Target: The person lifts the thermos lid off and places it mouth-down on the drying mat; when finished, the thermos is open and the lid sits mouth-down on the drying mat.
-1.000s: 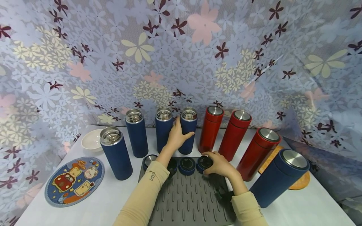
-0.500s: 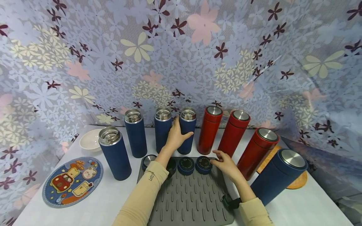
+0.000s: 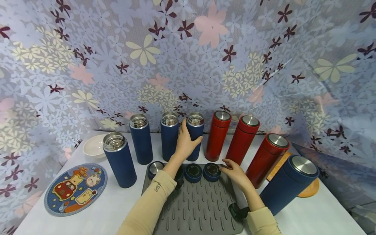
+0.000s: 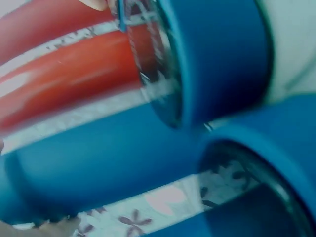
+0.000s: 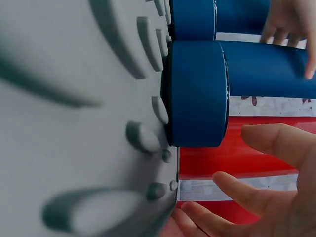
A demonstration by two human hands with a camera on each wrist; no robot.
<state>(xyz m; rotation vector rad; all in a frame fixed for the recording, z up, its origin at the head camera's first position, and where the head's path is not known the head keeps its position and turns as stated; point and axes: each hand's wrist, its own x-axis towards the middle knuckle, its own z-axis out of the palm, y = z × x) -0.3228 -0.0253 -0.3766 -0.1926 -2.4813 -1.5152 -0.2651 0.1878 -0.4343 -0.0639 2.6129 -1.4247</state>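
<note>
My left hand (image 3: pixel 186 143) grips the rightmost of the open blue thermos bottles (image 3: pixel 195 130) at the back, thumb across its front; the bottle stands upright with its steel mouth uncovered. My right hand (image 3: pixel 237 173) is spread beside the rightmost blue lid (image 3: pixel 212 171), its fingers straight and apart and holding nothing. That lid lies dark underside up on a grey ridged mat (image 3: pixel 199 209). Another upturned lid (image 3: pixel 193 172) is beside it, and a lid with its steel top up (image 3: pixel 155 168) sits at the mat's left corner. My left wrist partly hides one more lid between them.
More open blue bottles (image 3: pixel 141 140) stand to the left. Capped red bottles (image 3: pixel 217 137) and a capped blue bottle (image 3: pixel 289 186) line the right, near a wooden board (image 3: pixel 309 189). At left are a white bowl (image 3: pixel 94 146) and a round cartoon mat (image 3: pixel 75 189). Floral cloth hangs behind.
My right hand has let go of the rightmost lid and moved off to its right, fingers opening; the lid stays on the mat. My left hand keeps its hold on the blue bottle.
</note>
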